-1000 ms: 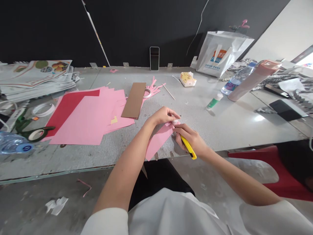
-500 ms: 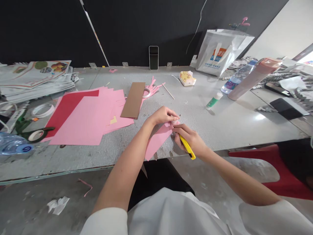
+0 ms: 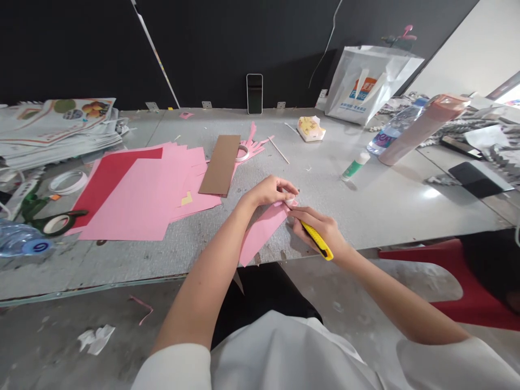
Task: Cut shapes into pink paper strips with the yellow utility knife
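Observation:
A strip of pink paper (image 3: 263,234) lies slanted at the table's front edge. Over its upper end my left hand (image 3: 273,192) is closed, the fingertips pressed down on a small white object (image 3: 290,201) whose kind I cannot make out. In my right hand (image 3: 325,230) is a yellow utility knife (image 3: 319,241), its handle sloping back toward me. The front of the knife is at the paper's upper end, right beside the white object. My fingers cover most of the blade.
Pink sheets (image 3: 125,200), a red sheet (image 3: 117,181) and brown cardboard (image 3: 221,165) lie to the left, with scissors (image 3: 73,216) beyond them. A glue stick (image 3: 355,166), a tissue pack (image 3: 311,129) and a bottle (image 3: 396,127) stand or lie on the right. A phone (image 3: 254,93) leans at the back.
The knife's handle end has swung a little to the right and my right hand has turned with it. My left hand stays almost in place.

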A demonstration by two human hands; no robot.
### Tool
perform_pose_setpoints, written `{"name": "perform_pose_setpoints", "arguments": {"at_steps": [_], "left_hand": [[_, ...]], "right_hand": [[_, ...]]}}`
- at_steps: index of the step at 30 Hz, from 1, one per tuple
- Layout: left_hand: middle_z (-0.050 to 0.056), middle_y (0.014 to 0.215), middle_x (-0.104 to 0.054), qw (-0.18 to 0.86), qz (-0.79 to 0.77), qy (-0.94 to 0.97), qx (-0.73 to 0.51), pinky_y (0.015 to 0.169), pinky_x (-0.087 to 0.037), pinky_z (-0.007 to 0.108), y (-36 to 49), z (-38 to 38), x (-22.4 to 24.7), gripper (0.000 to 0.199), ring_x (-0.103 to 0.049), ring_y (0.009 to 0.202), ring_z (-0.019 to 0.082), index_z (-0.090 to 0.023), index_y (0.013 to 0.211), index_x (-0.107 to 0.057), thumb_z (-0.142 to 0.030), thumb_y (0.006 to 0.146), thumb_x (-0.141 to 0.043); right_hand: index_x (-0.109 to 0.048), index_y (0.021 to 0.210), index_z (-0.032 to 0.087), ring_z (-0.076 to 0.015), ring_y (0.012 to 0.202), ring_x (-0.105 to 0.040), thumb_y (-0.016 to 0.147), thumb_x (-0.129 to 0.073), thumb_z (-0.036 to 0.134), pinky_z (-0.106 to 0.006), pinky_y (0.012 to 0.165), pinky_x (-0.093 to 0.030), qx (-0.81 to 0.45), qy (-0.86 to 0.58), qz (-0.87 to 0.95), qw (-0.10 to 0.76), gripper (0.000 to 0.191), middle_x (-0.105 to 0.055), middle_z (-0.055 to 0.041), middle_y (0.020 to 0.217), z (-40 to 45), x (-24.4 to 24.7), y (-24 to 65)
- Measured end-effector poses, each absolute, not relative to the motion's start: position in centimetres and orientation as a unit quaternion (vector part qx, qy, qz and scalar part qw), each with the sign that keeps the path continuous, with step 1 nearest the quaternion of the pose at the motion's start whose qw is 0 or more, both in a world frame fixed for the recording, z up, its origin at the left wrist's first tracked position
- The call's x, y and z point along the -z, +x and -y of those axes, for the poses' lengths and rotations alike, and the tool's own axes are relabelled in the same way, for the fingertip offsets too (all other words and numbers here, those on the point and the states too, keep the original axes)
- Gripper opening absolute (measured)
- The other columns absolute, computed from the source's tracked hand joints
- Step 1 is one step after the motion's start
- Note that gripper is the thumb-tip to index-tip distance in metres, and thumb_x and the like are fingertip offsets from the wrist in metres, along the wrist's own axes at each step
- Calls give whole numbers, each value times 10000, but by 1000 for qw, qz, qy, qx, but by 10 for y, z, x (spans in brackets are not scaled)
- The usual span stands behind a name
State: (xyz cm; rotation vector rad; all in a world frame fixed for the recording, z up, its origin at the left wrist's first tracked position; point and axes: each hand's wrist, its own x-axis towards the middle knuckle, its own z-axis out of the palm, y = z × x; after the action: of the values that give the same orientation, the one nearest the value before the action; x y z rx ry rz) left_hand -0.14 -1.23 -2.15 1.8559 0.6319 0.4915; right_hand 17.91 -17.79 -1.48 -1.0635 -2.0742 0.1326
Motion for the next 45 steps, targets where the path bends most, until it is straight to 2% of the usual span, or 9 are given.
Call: {"name": "perform_pose_setpoints", "arguments": {"at_steps": [4,9,24,36,40,45], "left_hand": [[78,1017,-814,527,-269,781,-202,875,-534,326,-2,12,20,247,-734,915,185,-188,1109,-828,-279,888,-768],[73,1025,-817,523,-271,783,-201,861,-530,322,-2,12,19,238,-729,898,181,-189,1097,-831,-273,883,-770],[74,1051,-818,514,-278,787,-200,886,-525,336,-1,14,15,227,-722,954,196,-193,1087,-837,-230,880,-750],[73,1108,-823,516,-277,786,-199,902,-516,345,0,14,15,225,-719,985,196,-187,1085,-831,-249,886,-747],[73,1105,-821,513,-278,788,-197,905,-513,345,0,14,14,223,-710,974,190,-189,1084,-830,-253,888,-744],[75,1102,-822,508,-278,791,-197,893,-506,343,0,14,14,225,-706,961,188,-185,1084,-831,-258,890,-742]], "right_hand": [[-701,1302,299,-230,1043,-816,1002,-586,115,-388,944,-681,-56,-422,814,396,371,-799,-71,1251,178,15,182],[-699,1317,295,-241,1040,-819,1008,-586,119,-417,946,-690,-59,-419,817,392,374,-809,-74,1220,179,15,182],[-701,1325,307,-228,1003,-826,998,-590,104,-390,919,-693,-50,-417,816,397,400,-811,-61,1225,183,14,185],[-704,1335,303,-199,1006,-815,998,-614,89,-314,900,-662,-84,-418,818,386,410,-798,-42,1272,182,17,198],[-715,1310,309,-201,971,-820,1000,-613,95,-319,873,-668,-74,-419,818,387,390,-807,-35,1250,182,15,199],[-728,1272,288,-211,1011,-821,1004,-607,97,-334,913,-666,-79,-422,818,382,351,-807,-46,1254,182,12,201]]}}
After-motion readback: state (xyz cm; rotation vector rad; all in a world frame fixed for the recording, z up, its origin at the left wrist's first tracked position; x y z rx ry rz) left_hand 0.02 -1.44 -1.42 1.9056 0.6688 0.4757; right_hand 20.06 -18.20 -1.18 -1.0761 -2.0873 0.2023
